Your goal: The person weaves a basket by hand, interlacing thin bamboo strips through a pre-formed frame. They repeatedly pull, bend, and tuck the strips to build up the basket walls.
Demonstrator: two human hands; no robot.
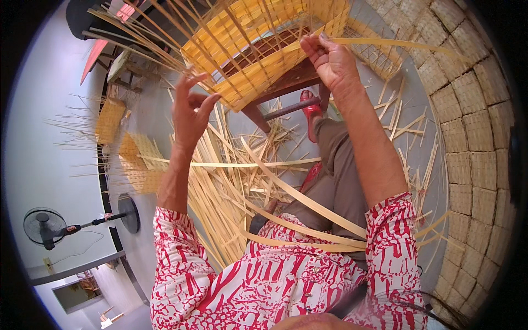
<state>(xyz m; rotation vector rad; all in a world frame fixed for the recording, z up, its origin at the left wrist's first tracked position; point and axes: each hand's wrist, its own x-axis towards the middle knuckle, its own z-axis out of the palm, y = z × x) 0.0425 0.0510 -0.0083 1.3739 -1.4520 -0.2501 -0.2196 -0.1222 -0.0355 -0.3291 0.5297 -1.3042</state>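
A yellow woven bamboo basket with upright stakes rests on a wooden stand. My right hand pinches a long pale yellow strip at the basket's upper side; the strip trails off to the right. My left hand is raised at the basket's lower left corner, thumb and fingers apart, its fingertips among or just beside the stakes and slightly blurred. More loose strips lie across my lap.
Piles of split bamboo strips cover the floor around my legs. Unfinished woven pieces stand on the left. A standing fan is at the far left. Stacked woven squares line the right side.
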